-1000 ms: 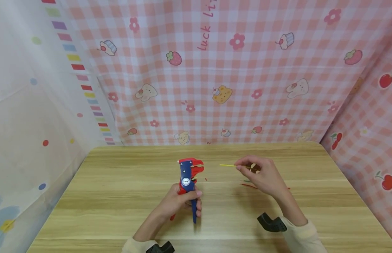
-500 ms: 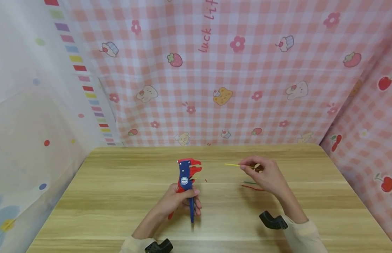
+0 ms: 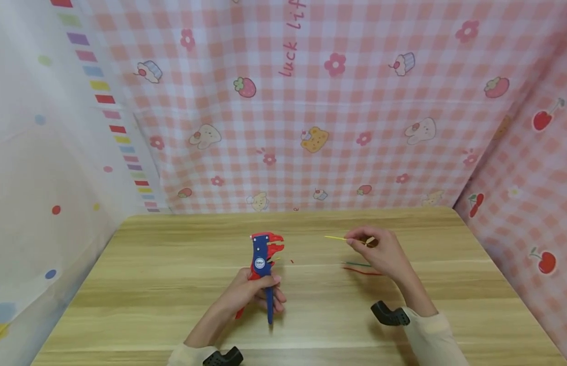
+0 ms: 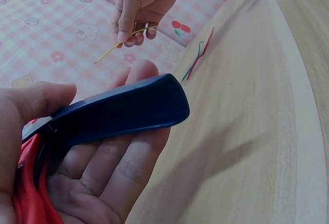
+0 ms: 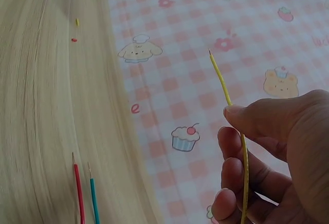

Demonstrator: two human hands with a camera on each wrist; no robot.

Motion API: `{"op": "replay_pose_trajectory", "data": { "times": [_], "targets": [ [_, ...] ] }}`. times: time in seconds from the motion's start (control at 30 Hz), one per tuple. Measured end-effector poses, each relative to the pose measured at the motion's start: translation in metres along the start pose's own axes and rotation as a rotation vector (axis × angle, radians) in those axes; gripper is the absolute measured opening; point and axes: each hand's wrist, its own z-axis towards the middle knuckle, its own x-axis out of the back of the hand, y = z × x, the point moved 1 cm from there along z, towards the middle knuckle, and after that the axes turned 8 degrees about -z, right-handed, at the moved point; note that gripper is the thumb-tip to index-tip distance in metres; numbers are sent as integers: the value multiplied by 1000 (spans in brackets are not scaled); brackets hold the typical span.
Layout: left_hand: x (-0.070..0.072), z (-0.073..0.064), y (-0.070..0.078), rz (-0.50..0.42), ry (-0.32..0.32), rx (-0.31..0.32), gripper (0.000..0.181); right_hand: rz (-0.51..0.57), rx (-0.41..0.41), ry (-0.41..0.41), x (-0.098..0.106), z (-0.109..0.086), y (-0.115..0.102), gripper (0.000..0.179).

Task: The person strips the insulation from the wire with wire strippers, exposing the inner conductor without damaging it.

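My left hand (image 3: pixel 258 290) holds a red and blue wire stripper (image 3: pixel 259 251) upright, its head pointing right. In the left wrist view the thumb lies along the dark blue handle (image 4: pixel 123 108), with the fingers loosely bent behind it. Between thumb and fingertips my right hand (image 3: pixel 383 254) pinches a yellow wire (image 5: pixel 221 82), whose tip shows a short length of bare metal. The wire points left towards the stripper's jaws, apart from them. Below the right hand, a red wire (image 5: pixel 78 188) and a green wire (image 5: pixel 93 198) lie on the table, both with bare ends.
Small red (image 5: pixel 74 40) and yellow (image 5: pixel 77 22) scraps of insulation lie on the wooden table (image 3: pixel 173 264) near the stripper. A pink checked cloth (image 3: pixel 288 117) hangs behind the table, and other patterned cloths hang at both sides.
The right hand has drawn the yellow wire further right, widening the gap to the wire stripper. The left fingers have loosened slightly round the handle. The head view has shifted a little.
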Motion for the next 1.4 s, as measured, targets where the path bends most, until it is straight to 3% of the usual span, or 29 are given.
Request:
{"op": "replay_pose_trajectory", "data": {
  "times": [0.6,1.03,1.4],
  "targets": [
    [12,-4,-8,43,94,-12,38,7,-60,-29,-1,2,20,16],
    [22,-15,-9,49,301,39,39,2,-82,-32,-2,2,33,16],
    [28,-22,-6,270,514,96,40,-17,-129,-53,-5,2,45,13]
  ]
}}
